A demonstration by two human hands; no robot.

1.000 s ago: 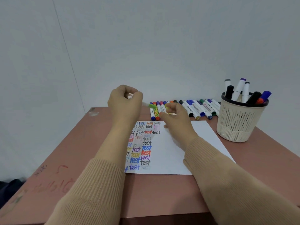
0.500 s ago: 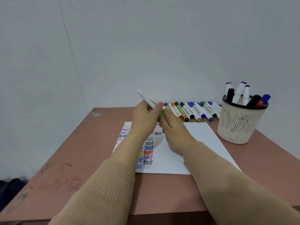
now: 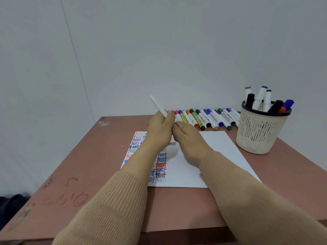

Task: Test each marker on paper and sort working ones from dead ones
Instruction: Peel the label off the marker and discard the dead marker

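Marker [image 3: 158, 106]: gripped in left hand [image 3: 160, 129]; right hand [image 3: 188, 137] pinching its cap end, likely uncapping; next, scribble on paper [image 3: 203, 156]

Ribbed tan knit sleeves [image 3: 113, 206], bare hands.

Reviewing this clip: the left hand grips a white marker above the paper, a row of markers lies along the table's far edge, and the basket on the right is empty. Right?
Not quite: the basket is not empty; several markers stand in it, as the head view shows. The rest holds: the left hand grips a white marker above the paper, and a row of markers lies along the table's far edge.
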